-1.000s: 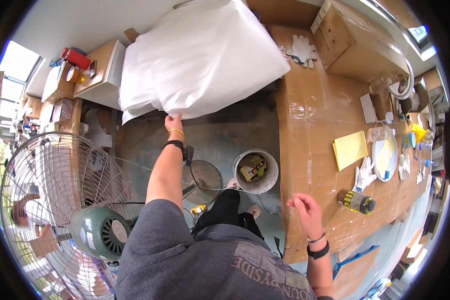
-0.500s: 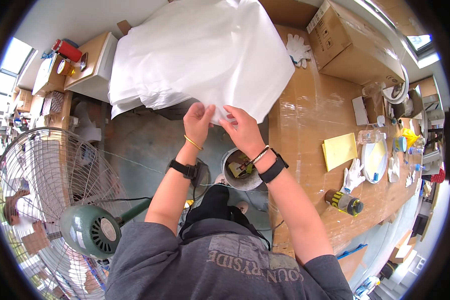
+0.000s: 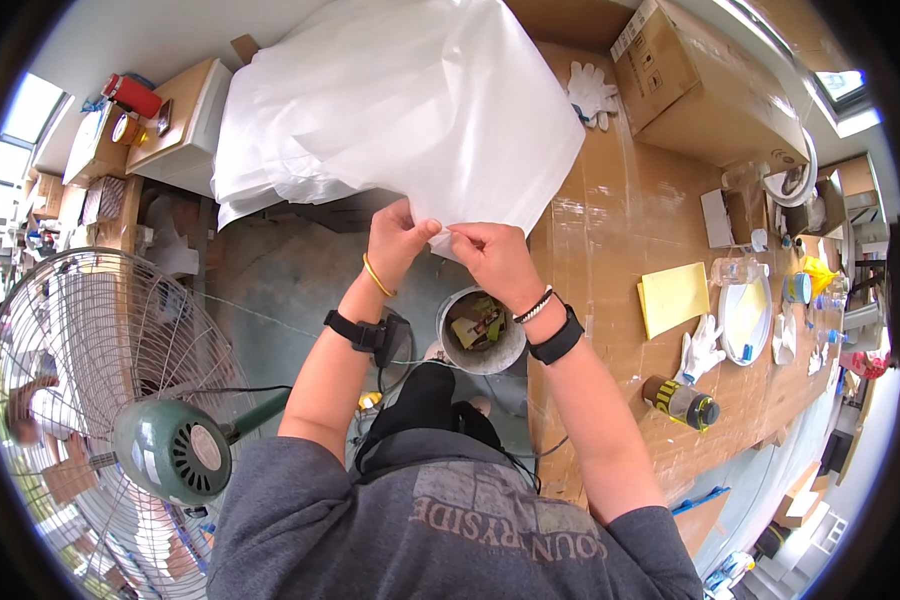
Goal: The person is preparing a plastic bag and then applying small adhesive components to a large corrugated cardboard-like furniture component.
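Note:
A large white sheet [image 3: 390,110], thin and slightly glossy, drapes over something hidden beneath it and hangs toward me. My left hand [image 3: 400,243] pinches the sheet's near edge between thumb and fingers. Close beside it, my right hand [image 3: 492,262] grips the same edge, with its thumb and forefinger pressed together. The two fingertips almost meet. Creases run up the sheet from where I hold it. Below my hands on the floor stands a round bin [image 3: 482,362] with yellow and dark scraps inside.
A green floor fan [image 3: 175,450] stands at my left. On the cardboard-covered table [image 3: 600,240] at right lie a yellow pad [image 3: 673,300], white gloves [image 3: 702,350], a bottle [image 3: 680,403], an oval white tray [image 3: 768,330] and a large carton [image 3: 705,90]. A red flask [image 3: 133,96] lies far left.
My hands have drawn closer together on the sheet's edge, and the right fingers have closed in a pinch. The sheet bunches up between them.

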A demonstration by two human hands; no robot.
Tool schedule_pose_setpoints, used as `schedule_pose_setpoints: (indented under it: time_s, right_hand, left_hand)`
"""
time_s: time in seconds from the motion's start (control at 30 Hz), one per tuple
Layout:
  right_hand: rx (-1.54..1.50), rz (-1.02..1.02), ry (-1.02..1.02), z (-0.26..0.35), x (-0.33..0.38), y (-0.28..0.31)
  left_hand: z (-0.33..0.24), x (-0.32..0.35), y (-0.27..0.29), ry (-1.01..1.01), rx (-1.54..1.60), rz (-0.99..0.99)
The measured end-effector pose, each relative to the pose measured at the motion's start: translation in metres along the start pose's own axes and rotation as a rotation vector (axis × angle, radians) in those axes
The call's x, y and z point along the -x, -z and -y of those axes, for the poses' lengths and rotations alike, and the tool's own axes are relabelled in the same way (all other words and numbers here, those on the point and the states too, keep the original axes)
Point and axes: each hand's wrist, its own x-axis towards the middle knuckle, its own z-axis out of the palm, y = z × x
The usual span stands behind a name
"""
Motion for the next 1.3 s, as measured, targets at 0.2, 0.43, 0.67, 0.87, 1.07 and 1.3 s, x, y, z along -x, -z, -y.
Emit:
schedule_pose_setpoints:
  time_s: [0.2,0.43,0.67,0.87,1.07,1.3]
  right_hand:
    - [-0.097,-0.039,-0.161,0.000,0.000,0.003]
    - [-0.174,-0.091,-0.210,-0.004,0.001,0.007]
    - [-0.619,-0.197,-0.374,-0.005,0.001,0.014]
    - [-0.687,-0.098,-0.419,0.000,0.003,0.021]
    - [-0.402,-0.137,-0.285,0.002,0.010,0.021]
    - [-0.482,-0.218,-0.365,0.007,0.014,0.027]
  left_hand:
    - [0.011,-0.005,0.012,0.028,0.090,0.078]
    - [-0.009,-0.005,0.007,0.128,0.017,0.033]
    - [-0.041,-0.009,-0.001,0.172,0.214,0.037]
    - [-0.058,-0.012,-0.018,0.271,-0.232,0.118]
    - [-0.067,-0.012,-0.022,0.058,-0.586,0.197]
    - [-0.059,-0.015,-0.015,0.008,-0.589,0.145]
